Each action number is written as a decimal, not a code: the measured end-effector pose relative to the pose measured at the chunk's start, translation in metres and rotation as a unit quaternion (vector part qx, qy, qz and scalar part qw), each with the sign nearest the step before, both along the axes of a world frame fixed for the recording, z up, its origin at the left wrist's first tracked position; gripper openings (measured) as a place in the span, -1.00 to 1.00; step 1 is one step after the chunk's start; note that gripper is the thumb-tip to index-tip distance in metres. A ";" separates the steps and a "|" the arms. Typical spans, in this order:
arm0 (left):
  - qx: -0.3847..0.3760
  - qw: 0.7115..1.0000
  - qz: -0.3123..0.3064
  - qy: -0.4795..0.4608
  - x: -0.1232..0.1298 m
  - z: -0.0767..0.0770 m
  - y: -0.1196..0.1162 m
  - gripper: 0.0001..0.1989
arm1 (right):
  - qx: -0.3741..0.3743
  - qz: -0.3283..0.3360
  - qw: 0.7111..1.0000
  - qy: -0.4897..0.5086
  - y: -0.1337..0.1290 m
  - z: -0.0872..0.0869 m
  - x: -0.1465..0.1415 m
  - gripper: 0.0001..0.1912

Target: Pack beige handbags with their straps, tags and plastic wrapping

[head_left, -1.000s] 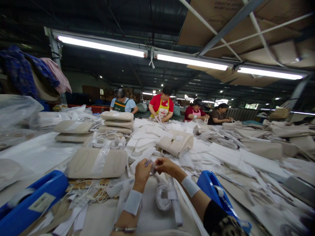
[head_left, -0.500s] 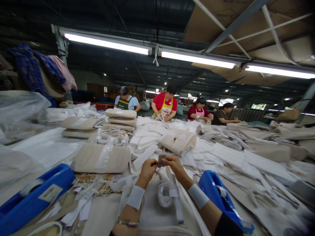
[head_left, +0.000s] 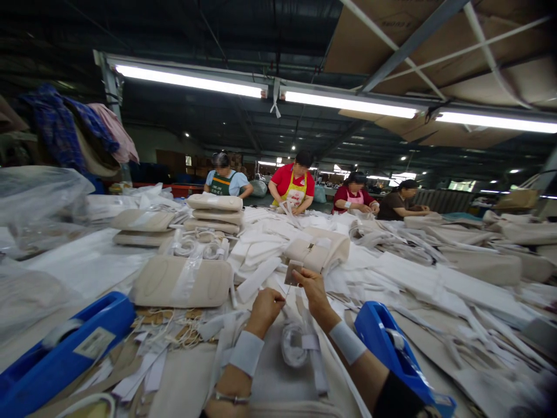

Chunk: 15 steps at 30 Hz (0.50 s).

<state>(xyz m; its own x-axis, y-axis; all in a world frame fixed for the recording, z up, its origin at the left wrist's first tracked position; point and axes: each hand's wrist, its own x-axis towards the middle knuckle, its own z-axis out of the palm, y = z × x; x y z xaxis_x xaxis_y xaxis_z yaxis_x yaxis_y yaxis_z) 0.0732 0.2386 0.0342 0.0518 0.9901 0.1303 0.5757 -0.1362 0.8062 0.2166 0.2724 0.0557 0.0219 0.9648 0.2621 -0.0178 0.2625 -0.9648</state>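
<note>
The right hand (head_left: 314,290) pinched a small greyish-brown tag (head_left: 293,272) between closed fingertips, just beyond the left hand (head_left: 265,310), whose fingertips were closed on its thin string (head_left: 288,289). A wrapped coil (head_left: 294,345) lay nearer the person than both hands, a blue tape dispenser (head_left: 394,354) to their right.

Bag (head_left: 278,383) centre; tape dispensers (head_left: 52,371) either side

Right hand (head_left: 314,290) hid part of small tag (head_left: 291,271), its surface detail was too small to tell; left hand (head_left: 264,310) covered lower end of thin cord (head_left: 288,289); left edge cut off blue dispenser (head_left: 102,322), label (head_left: 94,341) was unreadable; bottom edge cut black sleeve (head_left: 397,397); lettering on green apron (head_left: 221,186) was blurred
</note>
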 end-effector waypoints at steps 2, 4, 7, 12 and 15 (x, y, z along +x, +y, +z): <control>-0.013 0.999 0.025 0.031 0.001 -0.002 -0.002 -0.85 | -0.003 -0.007 1.000 -0.002 -0.001 -0.003 0.000 -0.57; -0.023 0.998 0.038 0.047 0.001 -0.002 -0.003 -0.85 | -0.006 -0.014 1.000 -0.004 -0.001 -0.005 0.002 -0.56; -0.026 0.998 0.030 0.046 -0.002 0.001 -0.005 -0.84 | -0.008 -0.021 1.000 -0.004 0.001 -0.005 0.004 -0.57; -0.032 0.998 0.020 0.042 -0.005 0.007 -0.005 -0.82 | 0.003 0.001 1.000 -0.012 0.003 -0.002 0.004 -0.60; -0.040 0.998 0.032 0.048 -0.003 0.007 -0.004 -0.85 | 0.019 0.031 0.999 -0.025 -0.001 0.001 -0.001 -0.62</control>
